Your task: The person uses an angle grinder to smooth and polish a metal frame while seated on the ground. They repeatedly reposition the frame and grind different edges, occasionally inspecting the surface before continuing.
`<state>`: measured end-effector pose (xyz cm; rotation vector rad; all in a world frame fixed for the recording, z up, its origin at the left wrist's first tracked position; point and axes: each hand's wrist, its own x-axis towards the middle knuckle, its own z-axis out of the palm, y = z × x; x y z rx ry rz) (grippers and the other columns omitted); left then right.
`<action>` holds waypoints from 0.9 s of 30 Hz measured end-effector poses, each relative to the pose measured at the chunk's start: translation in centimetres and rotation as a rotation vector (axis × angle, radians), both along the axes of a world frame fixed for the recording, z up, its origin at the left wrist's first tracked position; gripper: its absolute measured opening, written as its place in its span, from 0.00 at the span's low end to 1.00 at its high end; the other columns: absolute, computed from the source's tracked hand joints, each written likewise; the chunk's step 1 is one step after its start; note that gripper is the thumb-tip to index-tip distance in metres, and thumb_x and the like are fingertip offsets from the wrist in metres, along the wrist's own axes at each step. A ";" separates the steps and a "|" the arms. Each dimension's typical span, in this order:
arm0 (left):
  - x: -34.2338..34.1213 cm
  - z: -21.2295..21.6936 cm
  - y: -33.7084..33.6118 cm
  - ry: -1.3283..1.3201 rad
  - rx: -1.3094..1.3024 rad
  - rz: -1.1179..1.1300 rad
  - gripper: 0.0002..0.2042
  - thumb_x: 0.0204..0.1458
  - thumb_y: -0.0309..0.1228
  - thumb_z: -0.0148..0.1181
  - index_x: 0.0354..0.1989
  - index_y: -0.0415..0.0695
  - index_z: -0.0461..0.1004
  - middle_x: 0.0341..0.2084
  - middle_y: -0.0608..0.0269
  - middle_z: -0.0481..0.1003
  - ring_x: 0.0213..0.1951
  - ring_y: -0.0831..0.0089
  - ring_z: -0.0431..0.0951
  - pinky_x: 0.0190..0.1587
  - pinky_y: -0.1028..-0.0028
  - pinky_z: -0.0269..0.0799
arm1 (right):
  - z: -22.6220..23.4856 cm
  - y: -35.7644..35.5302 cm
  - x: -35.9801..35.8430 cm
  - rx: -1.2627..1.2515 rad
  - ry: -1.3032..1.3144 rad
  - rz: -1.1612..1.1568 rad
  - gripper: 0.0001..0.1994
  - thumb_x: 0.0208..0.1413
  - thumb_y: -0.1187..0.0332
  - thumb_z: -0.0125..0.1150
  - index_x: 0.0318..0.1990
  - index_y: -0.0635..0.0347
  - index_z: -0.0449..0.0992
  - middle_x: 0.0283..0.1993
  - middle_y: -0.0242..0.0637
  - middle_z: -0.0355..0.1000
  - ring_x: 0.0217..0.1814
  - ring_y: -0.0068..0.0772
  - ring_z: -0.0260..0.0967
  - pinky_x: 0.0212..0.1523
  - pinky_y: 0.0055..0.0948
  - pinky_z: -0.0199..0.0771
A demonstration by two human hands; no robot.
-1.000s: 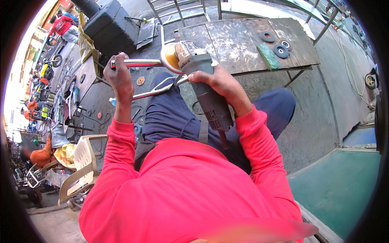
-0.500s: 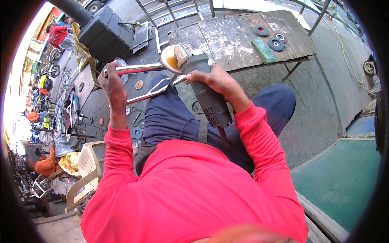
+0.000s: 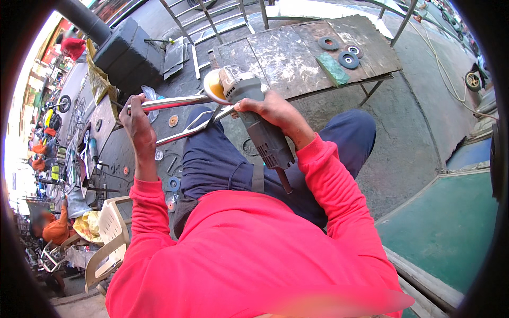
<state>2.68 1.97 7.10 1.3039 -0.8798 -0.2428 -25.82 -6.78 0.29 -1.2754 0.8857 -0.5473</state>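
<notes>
Metal frame looks stiff, slick; best hold's its 9 o'clock end, where I've my left hand clamped, right hand round grinder.

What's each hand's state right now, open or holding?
Left hand: closed, holding a shiny metal frame.
Right hand: closed around a grey angle grinder.

discs and a block lie on the table, beyond the grinder.

Bright daylight, white glare at far left, dark curved fisheye edges.
</notes>
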 end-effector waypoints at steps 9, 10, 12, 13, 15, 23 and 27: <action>-1.4 0.5 -0.8 0.330 -0.224 -0.077 0.11 0.57 0.33 0.54 0.24 0.42 0.69 0.19 0.62 0.69 0.24 0.72 0.69 0.42 0.67 0.72 | -0.8 -1.9 -1.5 0.071 0.087 -0.219 0.25 0.41 0.51 0.71 0.33 0.70 0.76 0.25 0.37 0.72 0.19 0.28 0.70 0.19 0.26 0.68; -1.6 0.7 -1.2 0.412 -0.272 -0.126 0.12 0.58 0.33 0.54 0.23 0.42 0.67 0.18 0.63 0.67 0.24 0.71 0.69 0.42 0.66 0.71 | -0.8 -2.0 -1.3 0.066 0.109 -0.223 0.25 0.41 0.51 0.71 0.33 0.70 0.76 0.24 0.36 0.72 0.19 0.28 0.70 0.20 0.26 0.68; -1.9 0.7 -2.0 0.576 -0.364 -0.227 0.16 0.59 0.34 0.54 0.20 0.44 0.63 0.16 0.64 0.63 0.23 0.71 0.67 0.41 0.63 0.71 | -0.7 -2.1 -1.0 0.045 0.095 -0.175 0.27 0.39 0.51 0.71 0.36 0.71 0.77 0.28 0.38 0.73 0.22 0.29 0.70 0.23 0.28 0.69; -1.9 0.8 -2.4 0.557 -0.393 -0.224 0.20 0.61 0.38 0.53 0.18 0.47 0.58 0.14 0.66 0.58 0.21 0.72 0.63 0.38 0.63 0.68 | -0.7 -2.1 -0.9 0.040 0.090 -0.157 0.28 0.38 0.51 0.71 0.37 0.71 0.78 0.29 0.39 0.74 0.23 0.30 0.71 0.24 0.29 0.69; -1.6 0.9 -2.6 0.589 -0.404 -0.219 0.20 0.61 0.39 0.52 0.18 0.47 0.58 0.14 0.67 0.57 0.21 0.73 0.61 0.35 0.66 0.65 | -0.9 -2.1 -0.6 0.043 0.079 -0.172 0.29 0.38 0.51 0.71 0.37 0.72 0.77 0.30 0.40 0.74 0.24 0.30 0.71 0.25 0.29 0.69; -0.9 0.6 -2.6 0.544 -0.384 -0.238 0.20 0.62 0.38 0.51 0.18 0.50 0.55 0.12 0.72 0.55 0.17 0.78 0.56 0.27 0.71 0.57 | -1.8 -3.4 0.0 0.076 0.098 -0.201 0.25 0.42 0.51 0.69 0.35 0.69 0.76 0.27 0.36 0.72 0.20 0.28 0.69 0.21 0.27 0.67; -1.4 0.6 -2.3 0.561 -0.368 -0.221 0.19 0.61 0.37 0.51 0.18 0.50 0.55 0.12 0.72 0.54 0.17 0.79 0.56 0.26 0.71 0.57 | -0.5 -2.9 0.4 0.063 0.036 -0.178 0.28 0.40 0.52 0.70 0.38 0.72 0.76 0.31 0.41 0.73 0.24 0.30 0.71 0.23 0.28 0.69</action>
